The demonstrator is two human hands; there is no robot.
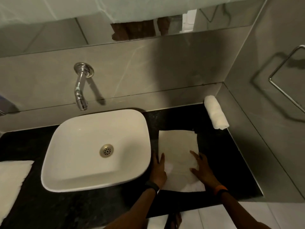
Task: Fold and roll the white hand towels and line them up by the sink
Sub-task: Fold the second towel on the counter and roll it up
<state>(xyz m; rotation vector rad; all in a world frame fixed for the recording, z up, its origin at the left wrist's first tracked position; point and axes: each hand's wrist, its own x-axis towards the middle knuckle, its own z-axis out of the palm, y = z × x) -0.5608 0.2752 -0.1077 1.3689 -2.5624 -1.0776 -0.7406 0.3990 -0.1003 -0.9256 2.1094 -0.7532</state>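
Observation:
A white hand towel [177, 146] lies folded into a long strip on the black counter [219, 156], right of the white sink [92, 146]. My left hand [158, 169] presses on the strip's near left edge. My right hand [202, 169] grips the near end, which is lifted and curled over. One rolled white towel [215, 112] lies at the back right corner against the wall. More white towel fabric [12, 182] lies flat at the counter's left edge.
A chrome tap [80, 90] juts from the wall above the sink. A metal towel rail [287, 90] hangs on the right wall. A mirror runs along the top. White floor tiles and a foot show below the counter's front edge.

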